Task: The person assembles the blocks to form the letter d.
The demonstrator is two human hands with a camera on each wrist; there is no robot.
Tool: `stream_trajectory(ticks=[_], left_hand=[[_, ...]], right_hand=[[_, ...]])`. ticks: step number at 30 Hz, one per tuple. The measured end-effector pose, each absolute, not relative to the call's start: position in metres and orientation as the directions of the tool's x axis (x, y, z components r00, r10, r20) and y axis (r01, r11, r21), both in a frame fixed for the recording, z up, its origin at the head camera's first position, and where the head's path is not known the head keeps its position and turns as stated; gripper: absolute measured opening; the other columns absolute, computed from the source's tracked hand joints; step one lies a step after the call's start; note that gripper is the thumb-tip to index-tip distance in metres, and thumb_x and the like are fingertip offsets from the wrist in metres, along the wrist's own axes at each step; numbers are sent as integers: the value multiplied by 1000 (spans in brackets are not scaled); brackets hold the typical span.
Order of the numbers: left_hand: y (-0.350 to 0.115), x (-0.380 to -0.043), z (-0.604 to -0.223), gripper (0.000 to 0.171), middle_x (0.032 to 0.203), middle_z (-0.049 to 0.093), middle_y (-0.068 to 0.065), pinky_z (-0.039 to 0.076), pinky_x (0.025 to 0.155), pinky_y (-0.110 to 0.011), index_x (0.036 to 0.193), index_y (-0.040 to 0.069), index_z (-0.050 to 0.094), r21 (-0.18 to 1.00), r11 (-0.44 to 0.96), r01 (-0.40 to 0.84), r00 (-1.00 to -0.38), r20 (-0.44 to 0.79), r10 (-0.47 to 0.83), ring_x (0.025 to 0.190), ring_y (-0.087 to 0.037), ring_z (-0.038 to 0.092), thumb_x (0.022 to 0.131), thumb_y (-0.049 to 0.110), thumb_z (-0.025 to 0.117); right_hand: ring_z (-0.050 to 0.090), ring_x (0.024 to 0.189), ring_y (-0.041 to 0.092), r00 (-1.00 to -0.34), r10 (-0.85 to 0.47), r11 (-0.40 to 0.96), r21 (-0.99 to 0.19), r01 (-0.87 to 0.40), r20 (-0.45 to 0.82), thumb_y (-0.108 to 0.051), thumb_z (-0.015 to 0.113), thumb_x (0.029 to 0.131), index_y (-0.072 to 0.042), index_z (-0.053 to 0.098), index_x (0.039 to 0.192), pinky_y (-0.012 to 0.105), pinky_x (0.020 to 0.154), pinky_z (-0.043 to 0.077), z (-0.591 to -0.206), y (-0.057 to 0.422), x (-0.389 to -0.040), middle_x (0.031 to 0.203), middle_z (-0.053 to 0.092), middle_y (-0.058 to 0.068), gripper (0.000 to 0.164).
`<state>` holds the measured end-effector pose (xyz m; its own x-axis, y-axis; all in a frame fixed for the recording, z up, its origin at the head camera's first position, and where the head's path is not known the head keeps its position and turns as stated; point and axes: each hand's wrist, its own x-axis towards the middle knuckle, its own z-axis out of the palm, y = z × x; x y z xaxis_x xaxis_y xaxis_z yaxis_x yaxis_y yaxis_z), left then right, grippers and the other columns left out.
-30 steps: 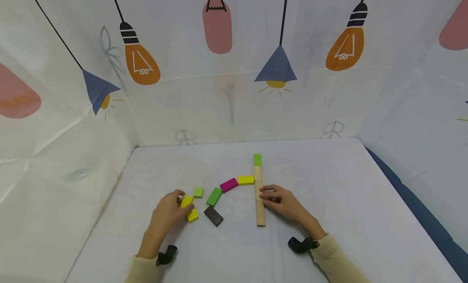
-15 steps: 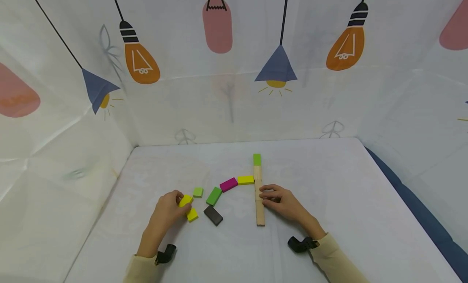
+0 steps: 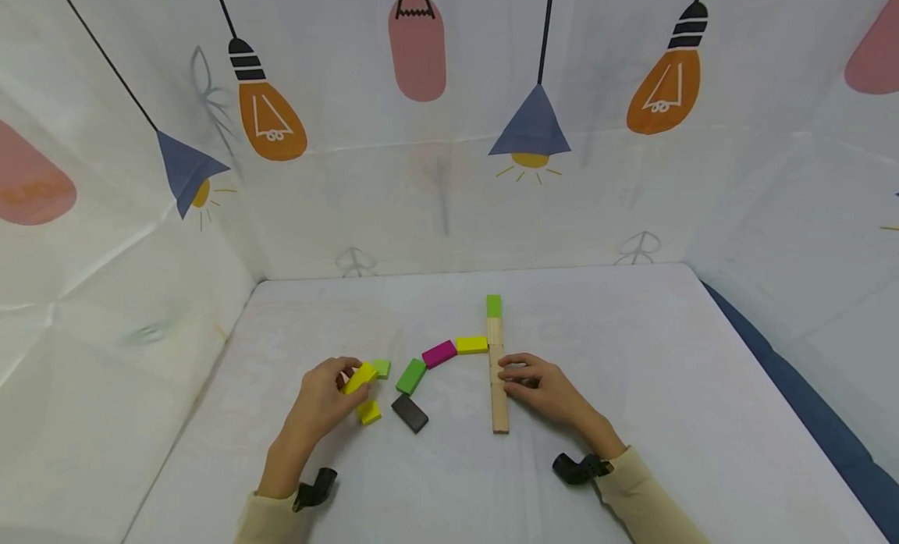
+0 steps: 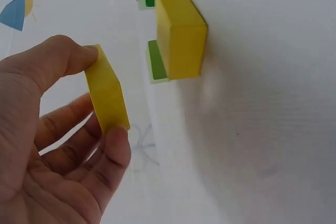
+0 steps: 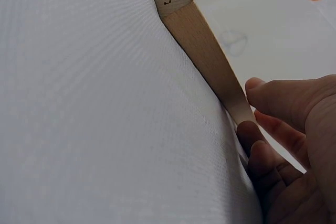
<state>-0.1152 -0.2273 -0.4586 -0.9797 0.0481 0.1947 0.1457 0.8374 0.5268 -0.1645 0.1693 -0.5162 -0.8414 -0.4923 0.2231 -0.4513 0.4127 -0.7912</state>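
Observation:
My left hand (image 3: 319, 396) pinches a yellow block (image 3: 360, 377) between thumb and fingertips, as the left wrist view shows. Just below it a second yellow block (image 4: 184, 40) stands on the table, and a light green block (image 3: 382, 368) lies behind. My right hand (image 3: 548, 389) rests beside a straight row of plain wooden blocks (image 3: 500, 411), its fingertips touching the row's right side. The near wooden block (image 5: 205, 51) has "53" on its end. A bright green block (image 3: 495, 306) tops the row's far end.
From the wooden row a curved line runs left: a yellow block (image 3: 471, 345), a magenta block (image 3: 439, 354) and a green block (image 3: 411, 376). A dark block (image 3: 410, 414) lies nearer. A white cloth covers the table (image 3: 618, 333); printed white sheets (image 3: 435, 193) stand around it.
My left hand has raised the yellow block slightly and shifted it toward the light green block, which it now partly covers in the head view. My right hand has stayed at the wooden row.

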Motion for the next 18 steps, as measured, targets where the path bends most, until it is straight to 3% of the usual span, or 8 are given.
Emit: stream_trajectory(ticks=[18], left_hand=[[-196,-112,-452,31,100,71,2,57,73,-23,106,10,75,654,651,384,-923,260,284,81,-9,58,79,9,89]], right_hand=[[61,128,32,-847,-489,427,-789,-441,208,-18,73,97,-9,78,118,35,100,54,-518,169,-167,134,67,6,24]])
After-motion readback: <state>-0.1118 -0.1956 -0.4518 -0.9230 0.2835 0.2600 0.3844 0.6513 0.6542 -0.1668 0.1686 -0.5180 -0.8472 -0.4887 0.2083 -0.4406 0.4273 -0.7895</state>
